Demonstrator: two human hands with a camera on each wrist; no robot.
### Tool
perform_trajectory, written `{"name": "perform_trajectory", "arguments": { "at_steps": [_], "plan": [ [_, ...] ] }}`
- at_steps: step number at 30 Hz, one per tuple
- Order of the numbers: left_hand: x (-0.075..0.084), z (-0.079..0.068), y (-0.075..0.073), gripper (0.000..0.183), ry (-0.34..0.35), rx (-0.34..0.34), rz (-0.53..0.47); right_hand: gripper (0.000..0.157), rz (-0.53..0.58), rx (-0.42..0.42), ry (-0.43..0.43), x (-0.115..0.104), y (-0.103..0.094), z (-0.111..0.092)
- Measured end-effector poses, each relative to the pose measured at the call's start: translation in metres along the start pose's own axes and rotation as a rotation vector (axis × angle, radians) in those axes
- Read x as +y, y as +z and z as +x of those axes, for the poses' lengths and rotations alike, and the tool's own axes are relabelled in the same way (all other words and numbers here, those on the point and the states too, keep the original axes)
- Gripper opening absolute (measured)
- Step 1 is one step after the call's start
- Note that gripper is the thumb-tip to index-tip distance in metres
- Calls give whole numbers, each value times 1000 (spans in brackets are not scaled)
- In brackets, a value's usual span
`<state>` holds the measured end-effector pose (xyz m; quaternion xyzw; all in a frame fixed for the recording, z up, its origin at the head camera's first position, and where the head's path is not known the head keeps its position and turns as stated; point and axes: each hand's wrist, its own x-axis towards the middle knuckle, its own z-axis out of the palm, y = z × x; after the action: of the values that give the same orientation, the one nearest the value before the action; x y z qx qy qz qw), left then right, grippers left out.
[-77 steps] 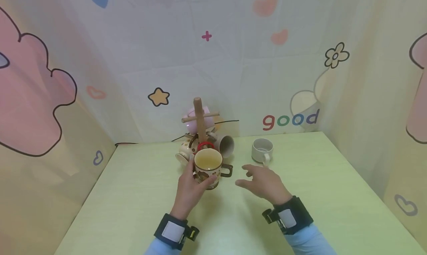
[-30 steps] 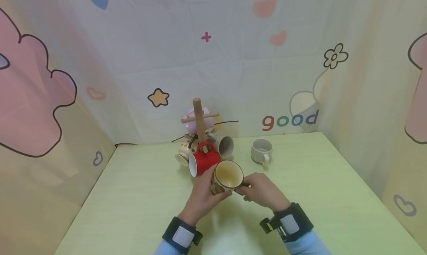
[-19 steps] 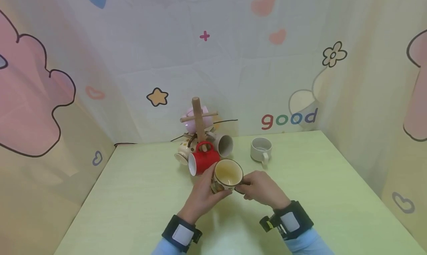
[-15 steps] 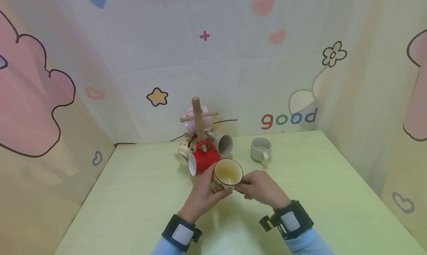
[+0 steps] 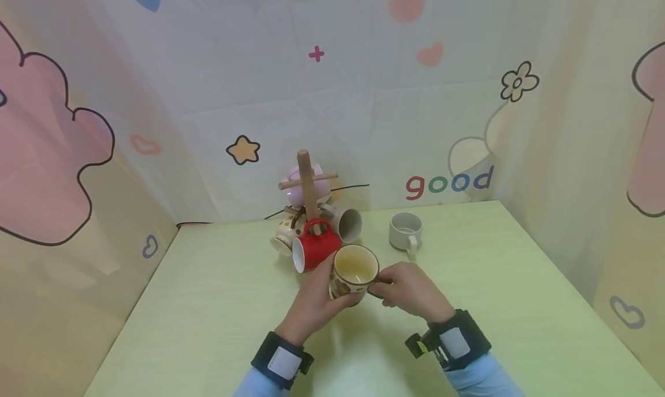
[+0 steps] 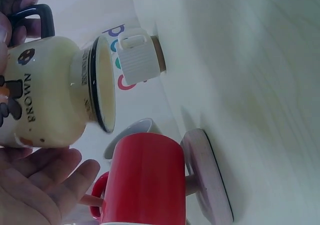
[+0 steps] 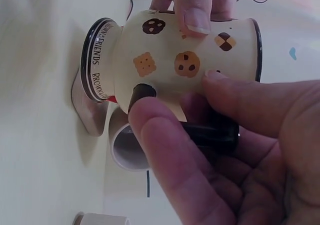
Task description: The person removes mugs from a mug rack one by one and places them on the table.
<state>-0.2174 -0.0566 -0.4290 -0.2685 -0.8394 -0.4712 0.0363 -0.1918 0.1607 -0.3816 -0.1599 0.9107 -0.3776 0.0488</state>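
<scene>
A cream mug [image 5: 347, 286] with a dark rim, dark handle and printed cookies is held above the table. My left hand [image 5: 310, 304] grips its body from the left, thumb in front. On the other side my right hand [image 5: 413, 293] pinches the black handle [image 7: 212, 135]. In the left wrist view the flared base of the cream mug [image 6: 45, 95] is clear of the tabletop. Right behind it, a red mug [image 5: 314, 251] hangs by its handle on a wooden mug tree [image 5: 305, 178].
A pink mug [image 5: 295, 196], a grey mug [image 5: 349, 224] and another cream patterned mug [image 5: 284, 235] also hang on the tree. A pale cup [image 5: 405, 231] stands on the green table [image 5: 197, 322] to the right. A printed cloth backdrop [image 5: 260, 56] closes off the back.
The cream mug has moved right, away from in front of the red mug, with my left hand. My right hand has come in and taken hold of its handle. Lately the mug has barely shifted.
</scene>
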Motion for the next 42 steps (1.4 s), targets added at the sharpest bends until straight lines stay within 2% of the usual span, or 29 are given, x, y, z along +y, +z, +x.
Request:
{"name": "perform_trajectory", "arguments": {
  "at_steps": [7,14,17,22,26,33,36,42],
  "plan": [
    [4,-4,-7,84,-55,50,147,10,-11,62,69,4,-6,-1],
    [-1,-7,-17,80,-104,78,186,14,6,136,102,15,-17,-2],
    [-5,-8,-21,79,-100,96,230,16,2,168,115,20,-22,-2],
    [-10,-11,-28,73,-58,111,341,18,-24,210,138,26,-32,-1],
    [-11,-12,-32,70,-70,80,388,19,-40,239,163,30,-41,-1],
    [-9,-14,-36,63,-180,-43,507,25,-61,283,217,36,-59,0],
    [-7,-15,-37,61,-199,-83,572,28,-74,297,231,38,-70,1],
    [-4,-19,-36,57,-204,-119,686,34,-97,349,264,45,-90,4]
  ]
}}
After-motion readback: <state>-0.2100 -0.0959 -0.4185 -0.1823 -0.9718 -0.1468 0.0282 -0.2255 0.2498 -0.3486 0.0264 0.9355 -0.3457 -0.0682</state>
